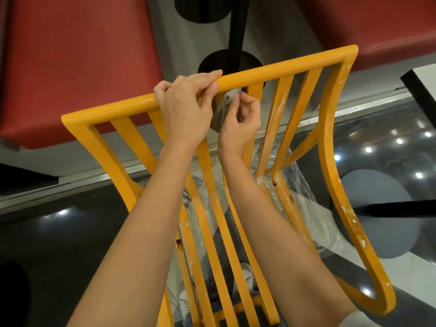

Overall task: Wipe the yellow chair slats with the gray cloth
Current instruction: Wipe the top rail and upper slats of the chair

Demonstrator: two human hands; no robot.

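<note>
red bench seats [77, 67] fill the upper left behind the work, above a dark glossy floor [59, 232] dotted with reflected lights. yellow chair [339, 142] is held up in front of the camera, its top rail [271, 69] running from lower left up to upper right, with its slats [212, 208] fanning down toward the viewer. left hand [186, 107] is closed over the top rail near its middle, fingers curled over the far side and thumb underneath. just right of it, gray cloth [224, 107] is bunched against a slat right below the rail. right hand [240, 123] pinches the cloth between thumb and fingertips, the other fingers curled in. further right, the slats and the curved side post show white smears and chipped spots. clear plastic sheeting [304, 204] lies under the chair, and a black round table base [370, 208] stands on the floor at right.
</note>
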